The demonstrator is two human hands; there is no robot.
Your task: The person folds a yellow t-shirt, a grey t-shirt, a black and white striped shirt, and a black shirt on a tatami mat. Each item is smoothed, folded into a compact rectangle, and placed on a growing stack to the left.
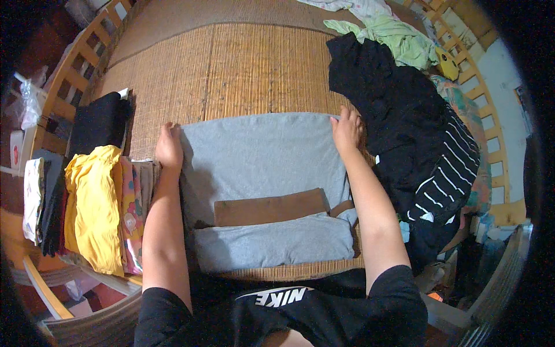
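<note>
A grey-blue garment [260,153] lies spread in front of me, with its far edge fairly straight. Its near part is folded into a band [274,246], and a brown strip of cloth [269,208] shows just beyond that band. At the garment's far left corner, my left hand [169,149] is closed on the side edge, its fingertips partly hidden. My right hand [348,130] grips the far right corner, thumb on the cloth and fingers along the outer side. Both forearms run alongside the garment.
A woven bamboo mat [243,69] lies underneath. To the left stand folded clothes, including a yellow one [95,208] and a black one [99,124]. Loose black clothes [393,98], a striped garment [448,168] and a light green cloth [399,40] heap up at right. Wooden rails [491,133] border the sides.
</note>
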